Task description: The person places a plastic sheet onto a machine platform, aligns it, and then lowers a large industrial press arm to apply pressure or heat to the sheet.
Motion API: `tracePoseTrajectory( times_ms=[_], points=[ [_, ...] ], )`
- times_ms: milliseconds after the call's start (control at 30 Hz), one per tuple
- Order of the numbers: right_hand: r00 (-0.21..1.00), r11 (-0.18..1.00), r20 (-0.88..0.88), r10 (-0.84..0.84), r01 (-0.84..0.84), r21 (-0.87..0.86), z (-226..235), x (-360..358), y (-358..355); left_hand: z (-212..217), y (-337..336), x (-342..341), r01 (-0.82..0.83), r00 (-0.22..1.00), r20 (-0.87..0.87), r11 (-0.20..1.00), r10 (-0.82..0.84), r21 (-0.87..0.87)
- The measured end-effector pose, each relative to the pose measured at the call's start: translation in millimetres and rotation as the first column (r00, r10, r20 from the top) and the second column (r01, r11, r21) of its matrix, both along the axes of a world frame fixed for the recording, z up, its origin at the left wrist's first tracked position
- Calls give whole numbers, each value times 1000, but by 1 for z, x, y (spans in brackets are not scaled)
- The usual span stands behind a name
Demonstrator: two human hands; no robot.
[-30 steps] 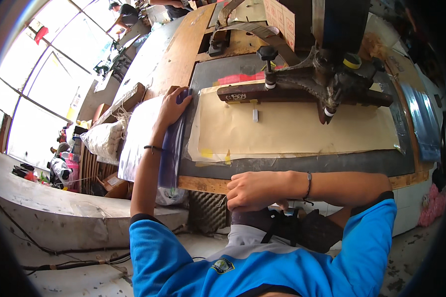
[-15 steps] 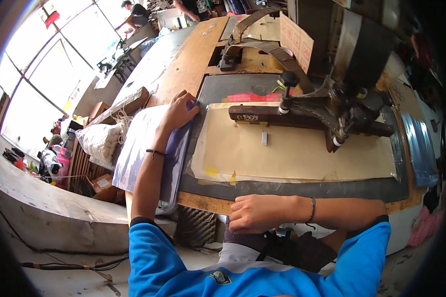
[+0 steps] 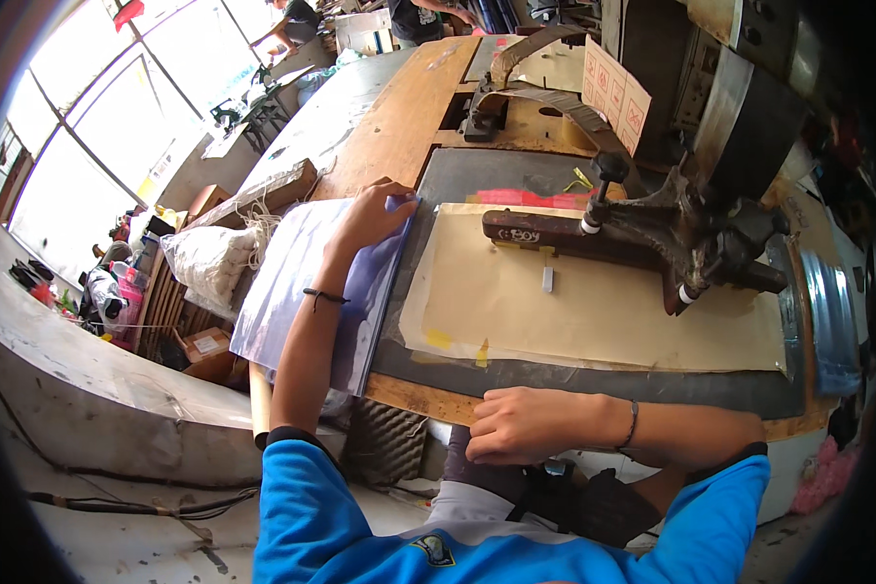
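Note:
My left hand (image 3: 375, 213) lies at the far right corner of a stack of clear bluish plastic sheets (image 3: 280, 255). Its fingers curl closed at the sheets' edge; how many sheets they grip is hidden. In front of the table's near edge, my right hand (image 3: 518, 425) is loosely curled, with nothing visible in it. Beyond it a cream sheet (image 3: 594, 326), taped at its lower left, covers a dark board (image 3: 579, 379). On that sheet lies a small grey block (image 3: 548, 280), just below the dark metal bar (image 3: 526, 228) of a press.
A curved metal arm (image 3: 565, 109) and a cardboard piece (image 3: 615, 97) stand farther back. Left of the sheets sits a bag of white cord (image 3: 214, 261). Blue plastic film (image 3: 831, 326) lies at the right edge. A person (image 3: 420, 19) stands beyond the table.
The view has shifted, so the table and press appear farther right and slightly lower. Both hands keep nearly the same places, the left at the sheets' corner, the right by the table edge.

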State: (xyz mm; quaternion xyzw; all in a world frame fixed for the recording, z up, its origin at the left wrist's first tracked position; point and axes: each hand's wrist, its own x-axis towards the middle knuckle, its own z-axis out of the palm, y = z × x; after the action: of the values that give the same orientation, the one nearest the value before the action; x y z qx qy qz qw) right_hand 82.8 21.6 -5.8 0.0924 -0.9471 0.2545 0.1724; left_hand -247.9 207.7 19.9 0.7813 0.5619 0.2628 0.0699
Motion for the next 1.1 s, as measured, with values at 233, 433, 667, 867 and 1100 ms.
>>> tracePoseTrajectory(
  times_ms=[233, 433, 667, 867, 1100],
  points=[
    [999, 1000, -32, 2, -2, -3, -4, -2, 1, 3, 9, -24, 109, 953, 301, 964, -33, -241],
    [999, 1000, -46, 1, 0, 27, -5, -1, 1, 14, -3, -15, 116, 930, 368, 962, -18, -246],
    [998, 1000, -61, -3, 3, 6, -2, -2, 0, 1, 14, -39, 32, 971, 240, 983, 13, -181],
    [999, 998, -35, -7, 5, -56, 0, -1, 4, 10, 9, -28, 149, 978, 84, 919, -192, 365],
    [999, 1000, 35, -7, 7, -23, 6, -2, 1, 141, -140, -39, 280, 940, -110, 912, -324, -299]
  ],
)
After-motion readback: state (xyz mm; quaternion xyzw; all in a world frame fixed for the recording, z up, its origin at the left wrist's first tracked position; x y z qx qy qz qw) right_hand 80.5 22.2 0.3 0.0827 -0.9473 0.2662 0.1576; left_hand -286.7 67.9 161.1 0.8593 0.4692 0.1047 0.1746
